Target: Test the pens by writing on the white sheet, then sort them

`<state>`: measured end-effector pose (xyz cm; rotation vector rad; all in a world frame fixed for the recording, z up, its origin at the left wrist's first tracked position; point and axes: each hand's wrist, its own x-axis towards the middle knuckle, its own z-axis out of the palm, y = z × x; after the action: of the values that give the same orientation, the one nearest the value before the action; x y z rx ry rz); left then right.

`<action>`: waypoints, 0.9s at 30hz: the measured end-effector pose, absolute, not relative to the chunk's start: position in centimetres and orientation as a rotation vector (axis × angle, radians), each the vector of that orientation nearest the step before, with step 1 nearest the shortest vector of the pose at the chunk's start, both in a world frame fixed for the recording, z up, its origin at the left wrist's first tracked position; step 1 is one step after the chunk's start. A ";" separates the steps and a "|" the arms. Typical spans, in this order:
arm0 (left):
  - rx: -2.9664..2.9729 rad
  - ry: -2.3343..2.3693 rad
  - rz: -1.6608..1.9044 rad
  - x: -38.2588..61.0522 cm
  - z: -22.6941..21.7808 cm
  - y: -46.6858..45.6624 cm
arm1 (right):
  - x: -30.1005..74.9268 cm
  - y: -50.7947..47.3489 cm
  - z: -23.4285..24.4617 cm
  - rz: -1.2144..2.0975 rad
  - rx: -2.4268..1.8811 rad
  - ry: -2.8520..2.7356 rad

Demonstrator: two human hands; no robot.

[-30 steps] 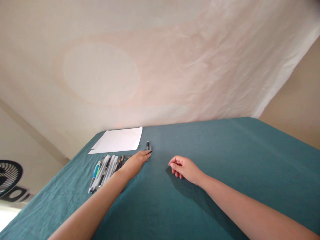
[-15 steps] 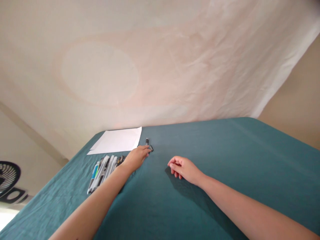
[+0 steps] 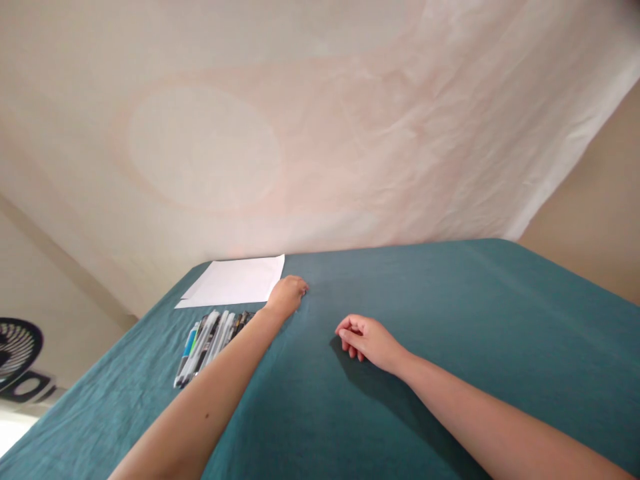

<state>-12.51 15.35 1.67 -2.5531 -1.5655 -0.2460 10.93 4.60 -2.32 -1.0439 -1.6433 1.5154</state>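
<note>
My left hand (image 3: 289,296) reaches out past the row of pens, just right of the white paper. Its fingers curl down toward the cloth and hide whatever is under them; the small black pen pieces seen there earlier are covered. Below my left forearm's wrist lie several pens (image 3: 207,343), side by side, in blue, clear and black; the forearm hides part of the row. My right hand (image 3: 369,340) rests on its side on the cloth, nearer to me, fingers loosely curled with nothing seen in them.
White paper sheets (image 3: 235,280) lie at the table's far left. A green cloth (image 3: 450,320) covers the table. A pale hanging sheet (image 3: 350,147) stands behind the far edge. A black fan (image 3: 17,350) is off to the left.
My left hand has moved a little farther away and now covers the small black pen pieces, its fingers more curled. My right hand stays in place.
</note>
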 end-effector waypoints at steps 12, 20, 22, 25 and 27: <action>-2.426 -1.868 -0.093 -16.1 1.2 14.6 | 10.9 4.6 -2.5 1.506 -1.052 -1.666; -2.338 -1.956 -0.222 -15.6 0.6 16.1 | 10.9 4.4 -2.0 1.507 -1.065 -1.662; -2.309 -1.988 -0.272 -15.7 0.3 16.7 | 10.8 4.4 -2.0 1.509 -1.068 -1.655; -2.263 -2.037 -0.330 -15.7 -0.2 17.3 | 10.8 4.4 -2.0 1.518 -1.066 -1.646; -2.247 -2.050 -0.358 -15.7 -0.5 17.5 | 10.9 4.5 -2.0 1.522 -1.066 -1.645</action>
<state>-15.73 17.50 -0.50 -2.2465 -2.0497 -0.3582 10.88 4.46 -1.95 -1.0659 -1.6446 1.5224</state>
